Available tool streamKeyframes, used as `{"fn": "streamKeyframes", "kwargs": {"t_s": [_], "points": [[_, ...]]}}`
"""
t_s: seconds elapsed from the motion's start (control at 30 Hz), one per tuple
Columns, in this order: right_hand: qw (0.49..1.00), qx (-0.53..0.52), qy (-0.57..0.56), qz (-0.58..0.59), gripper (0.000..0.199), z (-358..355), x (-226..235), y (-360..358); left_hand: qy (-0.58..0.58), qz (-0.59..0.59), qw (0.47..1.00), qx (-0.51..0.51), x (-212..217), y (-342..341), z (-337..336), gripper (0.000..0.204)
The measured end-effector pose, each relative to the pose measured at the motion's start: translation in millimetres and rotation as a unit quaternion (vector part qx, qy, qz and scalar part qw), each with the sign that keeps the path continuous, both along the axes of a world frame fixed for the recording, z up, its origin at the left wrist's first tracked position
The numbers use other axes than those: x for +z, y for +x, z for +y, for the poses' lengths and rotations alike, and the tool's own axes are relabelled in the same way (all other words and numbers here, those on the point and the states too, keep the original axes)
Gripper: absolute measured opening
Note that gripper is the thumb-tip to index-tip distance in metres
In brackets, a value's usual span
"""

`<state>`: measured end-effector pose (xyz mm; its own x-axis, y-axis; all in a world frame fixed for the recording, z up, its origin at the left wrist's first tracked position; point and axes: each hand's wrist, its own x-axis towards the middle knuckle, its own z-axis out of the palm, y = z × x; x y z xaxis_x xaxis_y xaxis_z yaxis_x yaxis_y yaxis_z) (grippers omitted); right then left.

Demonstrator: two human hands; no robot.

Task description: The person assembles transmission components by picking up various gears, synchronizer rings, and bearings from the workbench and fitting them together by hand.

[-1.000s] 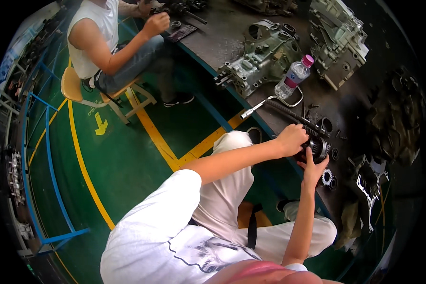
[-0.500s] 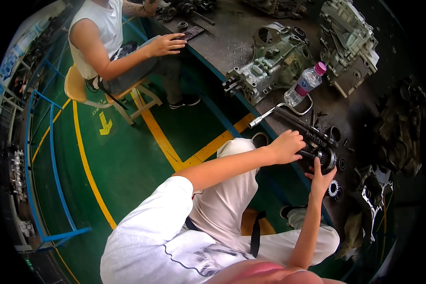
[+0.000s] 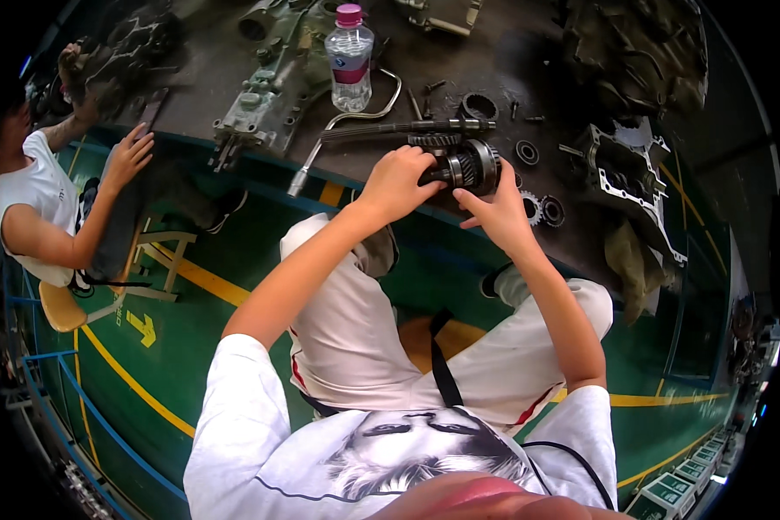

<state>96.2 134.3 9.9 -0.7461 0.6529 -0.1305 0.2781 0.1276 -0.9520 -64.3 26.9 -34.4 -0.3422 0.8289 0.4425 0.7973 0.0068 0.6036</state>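
Observation:
A dark metal gear shaft (image 3: 468, 166) with a large toothed gear on its right end lies along the near edge of the workbench. My left hand (image 3: 397, 184) is closed round the shaft's left end. The fingers of my right hand (image 3: 499, 213) wrap the large gear from the near side; part of their grip is hidden behind it. Just beyond the hands lies a long splined shaft (image 3: 381, 129), with another gear (image 3: 433, 139) beside it. To the right of my right hand are a pale toothed gear (image 3: 531, 208) and a bearing (image 3: 552, 211).
A chrome crank-handled wrench (image 3: 321, 154) reaches over the bench edge, near a pink-capped water bottle (image 3: 350, 65). Left of it stands a gearbox housing (image 3: 264, 104). A cut casing (image 3: 633, 165) sits at right. A seated person (image 3: 48, 208) rests a hand at the bench on the left.
My view has turned to the right, so the bench and the seated person appear farther left. Both hands stay on the gear shaft, which now lies more level in view.

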Motion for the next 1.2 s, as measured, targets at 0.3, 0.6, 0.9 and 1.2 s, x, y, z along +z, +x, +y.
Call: {"fn": "streamKeyframes", "kwargs": {"t_s": [0.3, 0.6, 0.9, 1.2], "points": [[0.955, 0.129, 0.192, -0.183, 0.057, 37.7, 46.5, 7.1, -0.013, 0.012, 1.0, 0.014, -1.0, 12.5, 3.0, 0.024], [0.97, 0.084, 0.227, -0.034, 0.038, 51.1, 14.3, 11.0, -0.014, 0.012, 1.0, -0.017, 2.1, 16.1, 8.2, 0.027], [0.964, 0.062, 0.255, -0.037, 0.037, 32.3, 14.0, -4.6, -0.015, 0.016, 1.0, -0.006, 10.4, 3.4, -1.7, 0.024], [0.969, 0.04, 0.244, 0.023, 0.044, 19.3, 4.5, 9.8, -0.025, -0.098, 0.995, 0.016, 2.0, 19.8, 6.2, 0.024]]}}
